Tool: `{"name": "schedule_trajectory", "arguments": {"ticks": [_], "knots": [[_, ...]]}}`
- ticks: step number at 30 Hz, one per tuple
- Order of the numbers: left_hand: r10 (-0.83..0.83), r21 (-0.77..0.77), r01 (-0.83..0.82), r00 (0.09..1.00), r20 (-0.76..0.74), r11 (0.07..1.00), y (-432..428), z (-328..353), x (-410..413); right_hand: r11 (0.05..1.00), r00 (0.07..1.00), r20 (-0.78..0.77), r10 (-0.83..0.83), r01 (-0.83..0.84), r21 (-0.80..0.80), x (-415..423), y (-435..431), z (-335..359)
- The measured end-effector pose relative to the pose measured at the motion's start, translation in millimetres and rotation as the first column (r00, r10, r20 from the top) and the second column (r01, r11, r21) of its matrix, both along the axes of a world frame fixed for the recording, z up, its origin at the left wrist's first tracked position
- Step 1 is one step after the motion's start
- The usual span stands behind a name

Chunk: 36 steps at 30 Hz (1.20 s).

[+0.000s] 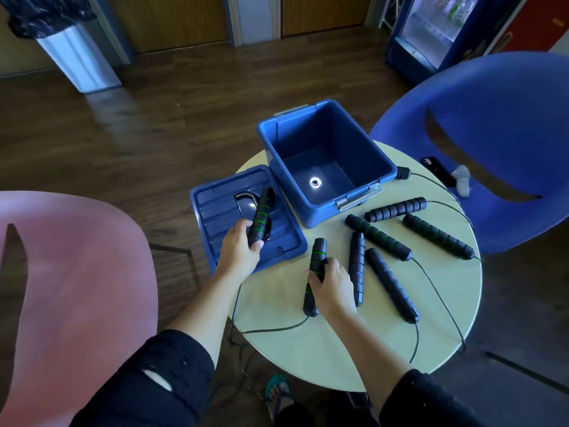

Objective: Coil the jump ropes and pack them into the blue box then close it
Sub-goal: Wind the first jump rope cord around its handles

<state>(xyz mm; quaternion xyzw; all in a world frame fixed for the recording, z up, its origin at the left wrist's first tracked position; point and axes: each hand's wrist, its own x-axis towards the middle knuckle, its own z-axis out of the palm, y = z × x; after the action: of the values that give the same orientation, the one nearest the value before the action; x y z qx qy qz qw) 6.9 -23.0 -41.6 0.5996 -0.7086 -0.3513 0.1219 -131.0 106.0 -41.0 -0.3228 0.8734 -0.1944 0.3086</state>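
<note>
The blue box [366, 167] stands open and empty at the back of the round table [308, 349]. Its lid [215, 211] lies upside down to the left. My left hand [238, 251] grips a black handle with green rings [261, 215] over the lid. My right hand [331, 285] holds a second green-ringed handle [317, 257] resting on the table. Several more black foam handles [391, 282] lie fanned out to the right. Thin black ropes [443, 303] trail from them over the table's edge.
A blue chair [492, 103] stands at the right with a phone [437, 169] and a white sock [462, 180] on its seat. A pink chair [77, 288] is at the left. A bin [77, 57] and a fridge [431, 35] stand on the wooden floor beyond.
</note>
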Motion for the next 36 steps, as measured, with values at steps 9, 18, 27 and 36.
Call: {"name": "schedule_trajectory", "arguments": {"ticks": [9,18,27,36], "knots": [[-0.013,0.054,0.027,0.972,-0.236,0.998,52,38,31,0.951,0.929,0.355,-0.102,0.196,-0.24,13,10,33],[-0.094,0.026,0.119,0.888,-0.45,0.993,78,85,44,0.886,0.804,0.591,0.065,0.226,-0.405,20,-3,91],[-0.177,-0.093,0.15,0.826,-0.535,0.984,69,137,35,0.8,0.637,0.723,0.267,0.271,-0.535,20,-22,146],[-0.161,-0.087,0.137,0.764,-0.625,0.987,50,193,35,0.788,0.672,0.652,0.352,0.162,-0.594,8,-28,183]]}}
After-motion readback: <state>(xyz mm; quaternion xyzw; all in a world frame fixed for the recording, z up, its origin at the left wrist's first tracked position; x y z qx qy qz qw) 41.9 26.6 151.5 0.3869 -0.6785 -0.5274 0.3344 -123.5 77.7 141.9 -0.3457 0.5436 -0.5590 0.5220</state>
